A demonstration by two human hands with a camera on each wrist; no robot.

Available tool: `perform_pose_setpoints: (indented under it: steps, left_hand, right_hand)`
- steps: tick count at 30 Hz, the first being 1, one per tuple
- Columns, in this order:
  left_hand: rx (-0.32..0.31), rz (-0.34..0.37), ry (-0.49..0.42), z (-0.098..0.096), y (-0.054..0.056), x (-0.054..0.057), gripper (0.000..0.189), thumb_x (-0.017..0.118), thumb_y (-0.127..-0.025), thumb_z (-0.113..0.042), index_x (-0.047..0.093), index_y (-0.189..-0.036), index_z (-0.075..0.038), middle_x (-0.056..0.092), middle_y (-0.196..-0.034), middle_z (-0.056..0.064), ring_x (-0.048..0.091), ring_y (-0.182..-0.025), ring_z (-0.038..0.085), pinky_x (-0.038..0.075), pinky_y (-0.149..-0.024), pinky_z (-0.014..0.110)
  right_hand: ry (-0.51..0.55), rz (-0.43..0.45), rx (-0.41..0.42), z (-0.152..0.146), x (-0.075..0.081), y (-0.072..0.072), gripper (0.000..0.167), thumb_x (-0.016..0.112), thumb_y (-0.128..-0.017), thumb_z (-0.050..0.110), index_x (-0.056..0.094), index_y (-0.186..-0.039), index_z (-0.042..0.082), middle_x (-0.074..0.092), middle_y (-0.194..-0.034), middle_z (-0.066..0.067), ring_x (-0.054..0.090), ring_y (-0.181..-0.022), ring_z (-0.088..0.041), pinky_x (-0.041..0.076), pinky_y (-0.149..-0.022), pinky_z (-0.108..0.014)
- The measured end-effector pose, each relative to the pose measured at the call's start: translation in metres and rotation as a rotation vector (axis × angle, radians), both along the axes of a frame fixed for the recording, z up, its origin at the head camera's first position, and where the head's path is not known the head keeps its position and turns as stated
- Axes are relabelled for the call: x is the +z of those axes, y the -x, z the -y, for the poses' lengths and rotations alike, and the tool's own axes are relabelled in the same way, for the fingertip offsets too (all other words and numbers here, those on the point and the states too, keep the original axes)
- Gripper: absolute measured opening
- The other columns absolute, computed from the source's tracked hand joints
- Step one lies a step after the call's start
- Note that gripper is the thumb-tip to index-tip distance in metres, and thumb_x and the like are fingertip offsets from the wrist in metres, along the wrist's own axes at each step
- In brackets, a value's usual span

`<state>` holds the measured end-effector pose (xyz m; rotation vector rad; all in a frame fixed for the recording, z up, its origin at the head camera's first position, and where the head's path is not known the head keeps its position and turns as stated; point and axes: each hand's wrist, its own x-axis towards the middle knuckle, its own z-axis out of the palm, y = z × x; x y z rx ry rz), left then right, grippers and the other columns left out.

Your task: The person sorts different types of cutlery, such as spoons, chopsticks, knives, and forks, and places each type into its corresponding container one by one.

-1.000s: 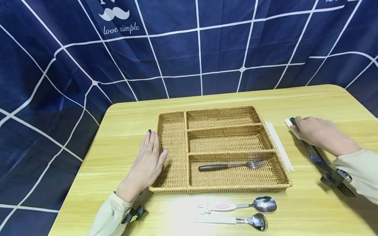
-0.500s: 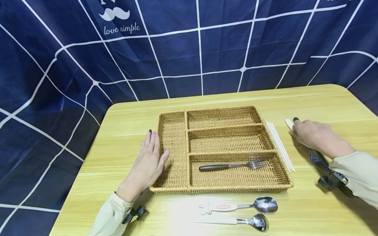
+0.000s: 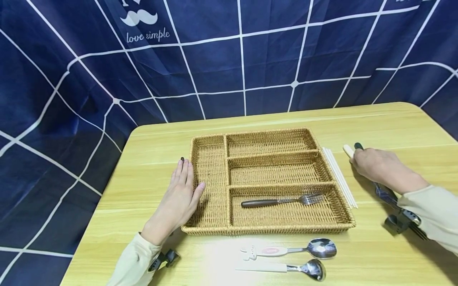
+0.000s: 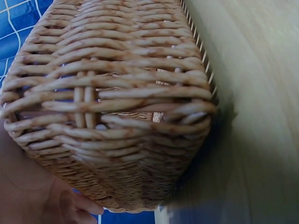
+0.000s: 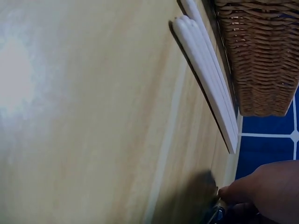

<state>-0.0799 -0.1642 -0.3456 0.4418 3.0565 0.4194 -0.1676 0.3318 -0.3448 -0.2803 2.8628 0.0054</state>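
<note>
In the head view my left hand (image 3: 179, 192) rests along the left wall of a woven cutlery basket (image 3: 229, 229), fingers straight and thumb over the rim. The left wrist view shows that hand beside the basket's corner (image 4: 117, 102). To the basket's right, my right hand (image 3: 381, 167) has its fingers curled round fork handles. A cream handle end (image 3: 348, 150) and a dark green handle end (image 3: 358, 146) stick out past the fingers. Fork tines (image 3: 416, 230) show under the wrist, partly hidden by the wrist camera. In the right wrist view the fingertips (image 5: 224, 190) pinch the grip closely.
A brown-handled fork (image 3: 268, 202) lies in the basket's front compartment. White chopsticks (image 3: 339, 176) lie along the basket's right side. Two spoons, one with a rabbit handle (image 3: 272, 250) and one with a plain white handle (image 3: 264, 266), lie in front. A blue curtain (image 3: 268, 59) hangs behind the table.
My right hand has shifted slightly, and the cream handle end has swung a little to the left, away from the green one. My left hand and the basket stay about where they were.
</note>
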Motion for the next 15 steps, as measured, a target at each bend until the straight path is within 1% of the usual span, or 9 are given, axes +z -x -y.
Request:
perform_pose_setpoints:
  steps: [4, 8, 11, 13, 15]
  left_hand:
    - [0.003, 0.002, -0.007, -0.0001, -0.0005, 0.0006, 0.070, 0.029, -0.105, -0.040, 0.010, -0.148, 0.012, 0.000, -0.156, 0.027, -0.003, -0.146, 0.039, 0.007, -0.118, 0.050]
    - [0.005, 0.004, -0.010, -0.0002, -0.0006, 0.0006, 0.070, 0.030, -0.105, -0.039, 0.011, -0.148, 0.013, -0.001, -0.156, 0.027, -0.002, -0.145, 0.040, 0.007, -0.118, 0.050]
    - [0.005, 0.001, -0.009, -0.0001, -0.0004, 0.0003, 0.070, 0.029, -0.105, -0.039, 0.010, -0.148, 0.013, 0.000, -0.156, 0.027, -0.003, -0.145, 0.039, 0.007, -0.118, 0.050]
    - [0.004, -0.001, -0.010, -0.0001, -0.0003, 0.0002, 0.070, 0.029, -0.105, -0.039, 0.010, -0.148, 0.012, 0.000, -0.156, 0.027, -0.003, -0.145, 0.039, 0.007, -0.118, 0.050]
    - [0.004, -0.004, -0.009, -0.0001, -0.0002, 0.0001, 0.070, 0.029, -0.105, -0.040, 0.010, -0.148, 0.012, 0.001, -0.156, 0.028, -0.003, -0.145, 0.039, 0.008, -0.118, 0.051]
  right_hand:
    - [0.012, -0.045, 0.041, 0.0027, -0.0007, -0.0009, 0.021, 0.043, -0.093, 0.014, 0.047, -0.077, 0.002, 0.053, -0.066, -0.012, 0.052, -0.057, -0.029, 0.047, -0.046, -0.050]
    - [0.033, -0.151, 0.112, 0.0050, -0.0013, -0.0020, 0.020, 0.048, -0.091, 0.014, 0.047, -0.074, 0.004, 0.050, -0.063, -0.008, 0.051, -0.055, -0.027, 0.046, -0.042, -0.048]
    - [0.034, -0.245, 0.186, 0.0064, 0.0001, -0.0035, 0.020, 0.053, -0.090, 0.013, 0.046, -0.073, 0.004, 0.048, -0.063, -0.005, 0.051, -0.053, -0.026, 0.044, -0.039, -0.046]
    - [0.031, -0.305, 0.242, 0.0082, 0.0021, -0.0053, 0.019, 0.056, -0.089, 0.011, 0.046, -0.074, 0.005, 0.047, -0.064, -0.004, 0.050, -0.055, -0.026, 0.045, -0.040, -0.045]
    - [0.028, -0.372, 0.322, 0.0092, 0.0042, -0.0073, 0.017, 0.059, -0.086, 0.009, 0.046, -0.075, 0.006, 0.045, -0.065, -0.003, 0.049, -0.056, -0.024, 0.045, -0.042, -0.041]
